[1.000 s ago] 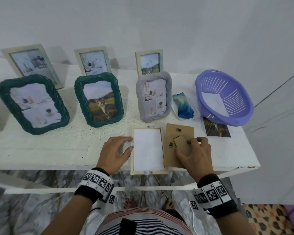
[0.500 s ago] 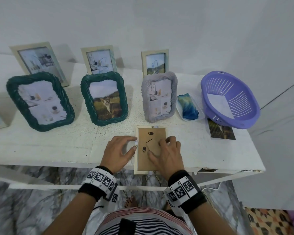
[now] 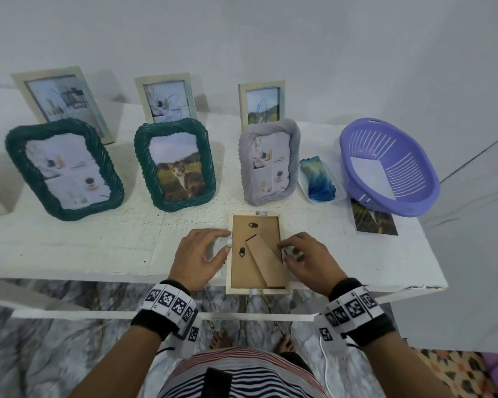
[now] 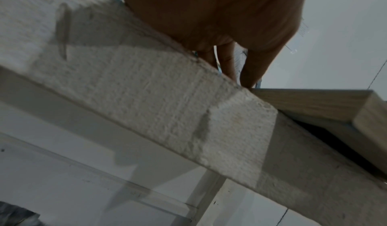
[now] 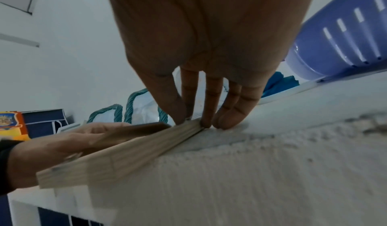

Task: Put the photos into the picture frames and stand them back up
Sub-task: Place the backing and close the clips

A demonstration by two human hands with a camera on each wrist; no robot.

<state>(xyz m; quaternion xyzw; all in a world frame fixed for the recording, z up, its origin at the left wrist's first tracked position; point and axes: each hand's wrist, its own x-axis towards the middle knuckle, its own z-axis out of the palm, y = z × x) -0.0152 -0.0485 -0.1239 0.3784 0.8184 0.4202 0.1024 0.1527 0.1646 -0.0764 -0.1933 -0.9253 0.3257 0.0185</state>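
Note:
A light wooden picture frame [image 3: 256,291] lies face down at the table's front edge, slightly overhanging it. Its brown backing board [image 3: 247,268] sits inside, with the stand flap pointing toward me. My left hand [image 3: 226,242] rests against the frame's left edge, fingers relaxed. My right hand [image 3: 285,254] is at the right rim. In the right wrist view its thumb and forefinger [image 5: 186,118] pinch the rim of the frame [image 5: 125,153]. The photo inside is hidden. A loose cat photo [image 3: 374,221] lies flat to the right.
Two green rope frames [image 3: 64,168] [image 3: 174,165] and a grey frame [image 3: 270,162] stand mid-table, with three wooden frames behind them. At the right are a purple basket [image 3: 414,196] holding a white sheet and a clear tray [image 3: 337,193] with a blue-green object.
A second ago the backing board lay to the right of the frame. My right hand set it into the frame, then moved to the right rim. My left hand stayed at the left edge.

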